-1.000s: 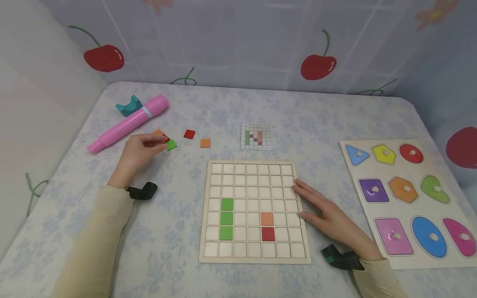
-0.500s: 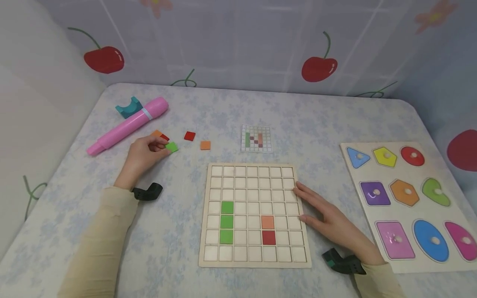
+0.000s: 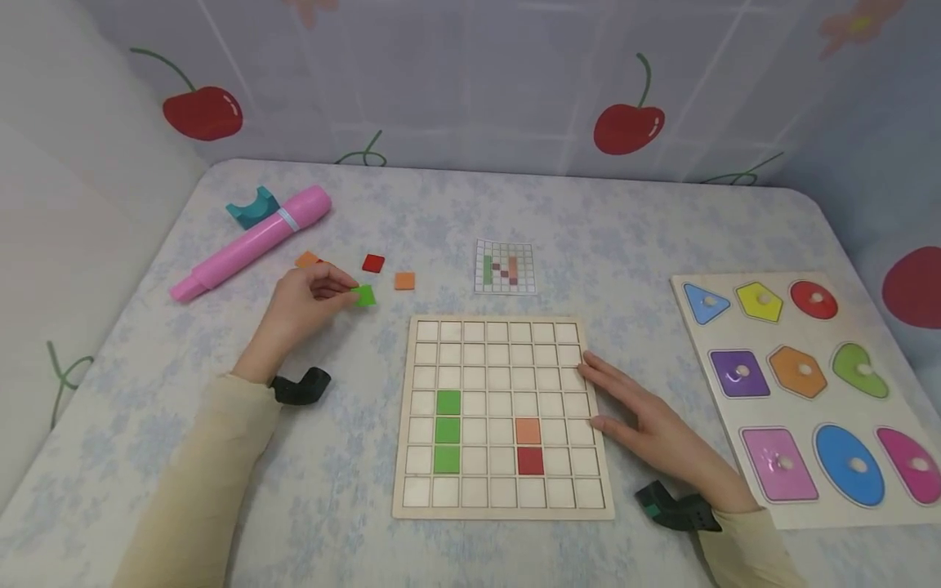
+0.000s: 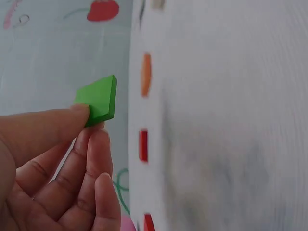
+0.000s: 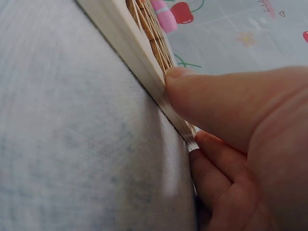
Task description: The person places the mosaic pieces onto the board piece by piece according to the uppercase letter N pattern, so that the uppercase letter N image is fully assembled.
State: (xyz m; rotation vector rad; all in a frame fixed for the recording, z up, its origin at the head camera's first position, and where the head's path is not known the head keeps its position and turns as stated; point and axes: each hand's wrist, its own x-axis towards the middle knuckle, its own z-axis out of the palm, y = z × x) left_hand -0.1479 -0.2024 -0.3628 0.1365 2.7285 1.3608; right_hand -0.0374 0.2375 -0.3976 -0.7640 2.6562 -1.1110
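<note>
My left hand (image 3: 305, 304) pinches a green square tile (image 4: 98, 98) between thumb and fingers; in the left wrist view the tile is clear of the table. A wooden grid board (image 3: 478, 508) lies in front, with several green tiles (image 3: 447, 430) stacked in one column. An orange tile (image 3: 527, 430) and a red tile (image 3: 530, 461) sit in another column. My right hand (image 3: 650, 425) rests along the board's right edge, its fingers extended. In the right wrist view, the thumb (image 5: 192, 94) touches the board's side (image 5: 139, 62).
Loose red (image 3: 373, 263) and orange (image 3: 404, 281) tiles lie beyond the left hand, with more partly hidden behind it. A printed grid card (image 3: 505, 267) is behind the board. A pink pen-shaped toy (image 3: 253, 245) and teal arch (image 3: 252, 207) lie left. A knobbed shape puzzle (image 3: 801, 408) stands right.
My left hand has lifted the green tile from beside the loose tiles and moved it rightward toward the board. The right hand has stayed at the board's edge.
</note>
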